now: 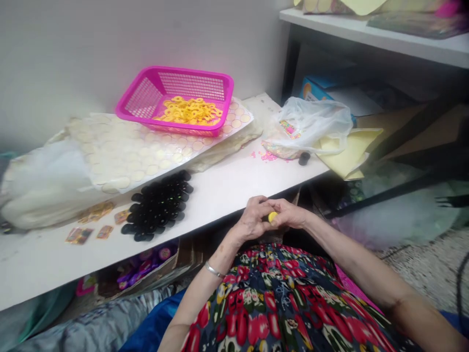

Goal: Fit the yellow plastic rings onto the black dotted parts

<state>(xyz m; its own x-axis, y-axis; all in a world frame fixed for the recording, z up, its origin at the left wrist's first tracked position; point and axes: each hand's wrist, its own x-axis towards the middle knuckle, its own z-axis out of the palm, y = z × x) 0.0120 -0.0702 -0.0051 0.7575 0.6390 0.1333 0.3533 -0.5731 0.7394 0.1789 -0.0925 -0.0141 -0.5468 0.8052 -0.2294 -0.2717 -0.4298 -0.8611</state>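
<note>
My left hand (252, 219) and my right hand (289, 213) meet in front of my body, just off the table's front edge. Both are closed, fingers bent together around a small yellow round piece (272, 216). Only its rounded yellow face shows; the fingers cover the rest. Left of my hands, several black round-ended pieces (157, 205) are packed in rows on the white table (220, 188). Small printed packets (105, 231) lie beside them. Behind, a pink basket (175, 128) contains a heap of yellow ring-shaped pieces (192, 111).
Sheets with round stickers (142, 156) lie under the basket. To the right are a clear plastic bag (315, 122), loose pink beads (268, 156), a small black piece (304, 158) and yellow paper (344, 154). A shelf (366, 33) overhangs the right; a box of purple items (146, 266) sits below.
</note>
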